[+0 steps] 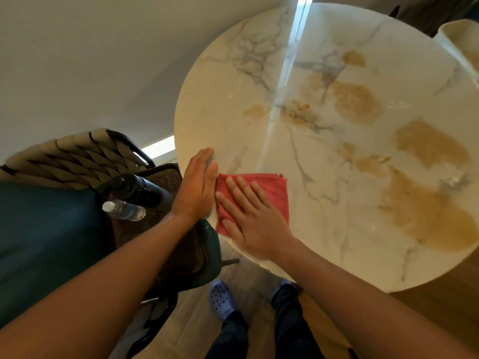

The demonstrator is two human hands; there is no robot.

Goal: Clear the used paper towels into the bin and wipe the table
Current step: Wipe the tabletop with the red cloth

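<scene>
A folded red cloth [272,193] lies on the round white marble table [324,177] near its left front edge. My right hand [248,216] presses flat on the cloth with fingers spread. My left hand [197,187] stands on its edge at the table's rim, fingers straight, right beside the cloth's left side. No paper towels show on the table, and no bin is in view.
A chair [77,156] with a woven back stands to the left; a clear water bottle [124,209] and a black bottle [134,189] lie on it. A pale chair back [458,37] shows at the far right. My feet in blue clogs [220,299] stand on wood floor.
</scene>
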